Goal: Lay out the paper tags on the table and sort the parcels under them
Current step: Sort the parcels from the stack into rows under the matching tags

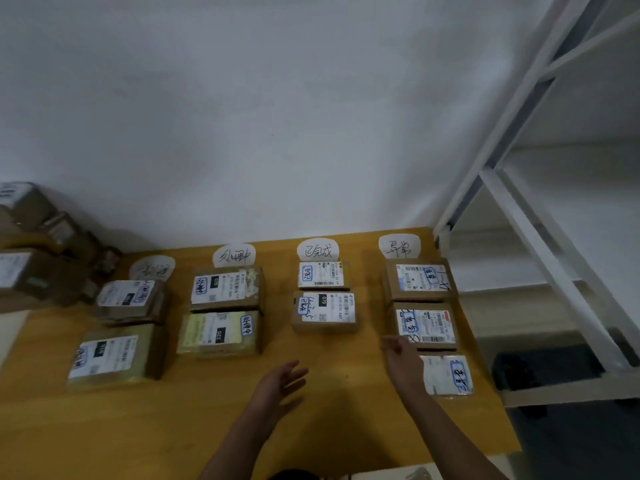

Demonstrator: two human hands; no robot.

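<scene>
On the yellow wooden desk (346,427), the brown cardboard parcel pile (41,275) lies far left of my spread, empty left grip (280,379), nearer than my loosely curled, empty right grip (401,362).

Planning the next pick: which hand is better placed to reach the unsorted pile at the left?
Probably the left hand: open, empty, nearer the pile; the right hand sits by the rightmost column's nearest parcel.

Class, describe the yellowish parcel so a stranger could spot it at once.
On the wooden table, find the second paper tag from the left. The yellowish parcel is the nearer of two beneath it. It alone has pale yellow wrapping; its neighbours are brown.
</scene>
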